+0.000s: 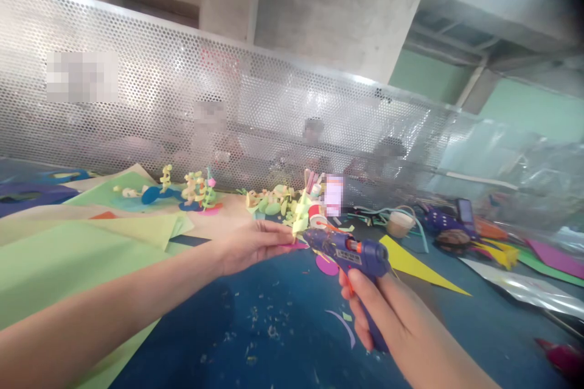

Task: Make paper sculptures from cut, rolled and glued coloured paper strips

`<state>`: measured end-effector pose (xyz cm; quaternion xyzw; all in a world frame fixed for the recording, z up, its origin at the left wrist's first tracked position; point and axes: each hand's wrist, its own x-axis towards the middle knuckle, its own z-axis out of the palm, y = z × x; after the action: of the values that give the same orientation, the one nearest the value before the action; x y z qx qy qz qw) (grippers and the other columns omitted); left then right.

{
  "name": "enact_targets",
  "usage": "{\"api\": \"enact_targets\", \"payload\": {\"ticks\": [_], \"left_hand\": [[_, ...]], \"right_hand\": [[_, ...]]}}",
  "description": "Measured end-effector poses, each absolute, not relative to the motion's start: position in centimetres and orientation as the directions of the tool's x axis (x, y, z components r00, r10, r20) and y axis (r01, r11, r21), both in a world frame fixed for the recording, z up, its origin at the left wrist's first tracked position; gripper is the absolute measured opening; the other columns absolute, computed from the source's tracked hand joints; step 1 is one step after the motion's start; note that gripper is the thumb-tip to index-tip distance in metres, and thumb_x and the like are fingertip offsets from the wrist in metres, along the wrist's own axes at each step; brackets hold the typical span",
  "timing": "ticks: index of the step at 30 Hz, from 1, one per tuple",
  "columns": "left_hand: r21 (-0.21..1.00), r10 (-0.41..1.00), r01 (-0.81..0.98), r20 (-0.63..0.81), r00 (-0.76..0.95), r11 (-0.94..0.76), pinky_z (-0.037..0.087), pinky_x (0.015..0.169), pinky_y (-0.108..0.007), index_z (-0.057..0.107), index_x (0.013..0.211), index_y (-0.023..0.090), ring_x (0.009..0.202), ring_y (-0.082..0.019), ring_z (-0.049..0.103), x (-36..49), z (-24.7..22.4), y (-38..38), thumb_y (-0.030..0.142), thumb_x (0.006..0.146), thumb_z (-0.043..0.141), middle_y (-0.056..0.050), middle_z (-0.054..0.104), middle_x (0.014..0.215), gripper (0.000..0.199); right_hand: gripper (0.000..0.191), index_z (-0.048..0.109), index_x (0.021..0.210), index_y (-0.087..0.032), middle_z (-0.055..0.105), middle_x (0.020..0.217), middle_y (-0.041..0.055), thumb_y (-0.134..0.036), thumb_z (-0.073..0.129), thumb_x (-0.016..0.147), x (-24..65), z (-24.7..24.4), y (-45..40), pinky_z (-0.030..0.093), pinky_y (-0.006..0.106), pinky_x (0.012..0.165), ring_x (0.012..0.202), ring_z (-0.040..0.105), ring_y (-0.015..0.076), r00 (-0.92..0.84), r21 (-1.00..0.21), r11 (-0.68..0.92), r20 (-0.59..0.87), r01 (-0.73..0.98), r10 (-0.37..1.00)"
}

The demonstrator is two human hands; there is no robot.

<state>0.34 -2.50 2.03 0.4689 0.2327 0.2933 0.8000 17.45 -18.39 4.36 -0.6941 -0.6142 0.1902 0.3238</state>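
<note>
My left hand [246, 248] pinches the pale-yellow piece [300, 219] with its pink base [295, 246] out above the table [219, 322], while my right hand [381, 307] wraps the glue gun [351, 253], nozzle close by. Several small figures [194, 188] already stand built; mine looks part-joined, with loose pale pieces [272, 202] heaped beyond.

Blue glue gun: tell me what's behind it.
A magenta disc and a yellow sheet show partly behind the glue gun; whatever it and the right hand cover can't be seen.
</note>
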Motion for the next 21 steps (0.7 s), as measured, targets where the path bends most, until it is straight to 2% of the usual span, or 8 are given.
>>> {"api": "enact_targets", "payload": {"ticks": [7,21], "left_hand": [[0.879,0.698,-0.266,-0.100,0.709,0.396,0.047,0.083,-0.022,0.068,0.077,0.009,0.080,-0.014,0.067,0.40,2.18,-2.46,0.009,0.060,0.076,-0.008,0.072,0.080,0.019],[0.878,0.699,-0.260,-0.111,0.706,0.402,0.046,0.083,-0.022,0.068,0.076,0.011,0.079,-0.013,0.066,0.39,2.23,-2.53,0.008,0.061,0.075,-0.006,0.071,0.079,0.017]], "right_hand": [[0.044,0.049,0.073,-0.022,0.056,0.049,-0.0027,-0.056,0.027,0.087,17.29,4.68,-18.43,0.042,0.026,0.057,0.050,0.056,0.0138,0.150,-0.642,-0.022,0.145,0.766,0.978],[0.045,0.047,0.074,-0.021,0.054,0.053,-0.0033,-0.059,0.024,0.087,17.19,5.08,-18.35,0.044,0.025,0.056,0.050,0.056,0.0125,0.181,-0.674,-0.047,0.130,0.737,0.975]]}}
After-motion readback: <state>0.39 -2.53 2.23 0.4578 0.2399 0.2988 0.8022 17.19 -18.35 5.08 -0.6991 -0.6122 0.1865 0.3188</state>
